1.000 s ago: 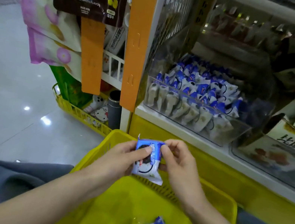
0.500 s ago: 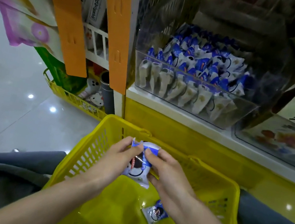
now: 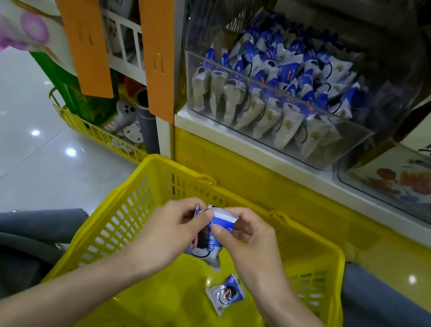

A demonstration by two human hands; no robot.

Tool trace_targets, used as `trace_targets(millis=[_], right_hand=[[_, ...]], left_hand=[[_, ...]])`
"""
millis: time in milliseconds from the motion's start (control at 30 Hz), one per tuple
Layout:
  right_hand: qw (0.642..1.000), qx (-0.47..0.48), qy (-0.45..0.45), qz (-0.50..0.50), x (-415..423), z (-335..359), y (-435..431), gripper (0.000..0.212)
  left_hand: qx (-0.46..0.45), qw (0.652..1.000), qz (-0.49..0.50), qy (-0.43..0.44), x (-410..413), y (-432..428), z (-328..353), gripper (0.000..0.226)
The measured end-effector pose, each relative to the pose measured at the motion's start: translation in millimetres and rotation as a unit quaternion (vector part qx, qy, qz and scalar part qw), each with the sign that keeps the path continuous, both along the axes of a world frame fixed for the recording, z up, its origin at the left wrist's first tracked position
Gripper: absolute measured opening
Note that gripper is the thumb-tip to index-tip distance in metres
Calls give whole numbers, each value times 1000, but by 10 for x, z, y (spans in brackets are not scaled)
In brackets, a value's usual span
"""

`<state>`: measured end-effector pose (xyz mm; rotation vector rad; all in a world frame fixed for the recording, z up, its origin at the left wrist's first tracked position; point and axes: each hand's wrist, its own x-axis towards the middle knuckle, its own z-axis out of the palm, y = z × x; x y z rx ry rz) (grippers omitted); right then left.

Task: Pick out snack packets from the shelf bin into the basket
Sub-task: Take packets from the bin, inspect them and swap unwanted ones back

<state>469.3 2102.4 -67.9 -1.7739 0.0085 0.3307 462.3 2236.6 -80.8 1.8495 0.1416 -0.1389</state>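
A blue-and-white snack packet [image 3: 208, 241] hangs over the yellow basket [image 3: 316, 256], pinched at its top by both hands. My left hand [image 3: 173, 231] grips its left edge and my right hand [image 3: 249, 244] grips its right edge. A second packet of the same kind [image 3: 225, 295] lies flat on the basket floor, just right of centre. The clear shelf bin [image 3: 332, 149] above and behind the basket holds several more such packets [image 3: 276, 87] standing in rows.
The basket sits between my grey-clad knees, against the yellow shelf base [image 3: 263, 177]. A second clear bin with printed boxes [image 3: 420, 173] stands to the right. Orange strips [image 3: 156, 34] hang on the left, above a low yellow rack [image 3: 93, 130]. Shiny floor lies at left.
Both hands have lowered the packet from in front of the shelf edge down into the basket opening. The view has tilted downward, so the bin now appears higher.
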Motion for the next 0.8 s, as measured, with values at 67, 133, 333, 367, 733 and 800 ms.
trace_targets(millis=[67, 133, 333, 367, 733, 800], right_hand=[[1000, -5, 1, 6, -21, -34, -19, 16], [1000, 19, 24, -5, -20, -45, -37, 11], [998, -32, -56, 7, -31, 25, -115, 13], [988, -89, -121, 30, -44, 29, -130, 11], [994, 28, 3, -101, 31, 102, -182, 18], [983, 106, 59, -135, 46, 142, -178, 17]], left_hand=[[43, 999, -24, -22, -10, 10, 21, 27], [38, 999, -34, -17, -17, 5, 30, 28], [-159, 978, 55, 126, 30, -87, 88, 37], [-182, 968, 79, 154, 42, -103, 103, 39], [-162, 979, 35, 118, 20, -118, 200, 30], [-196, 973, 76, 93, 33, -90, 217, 34]])
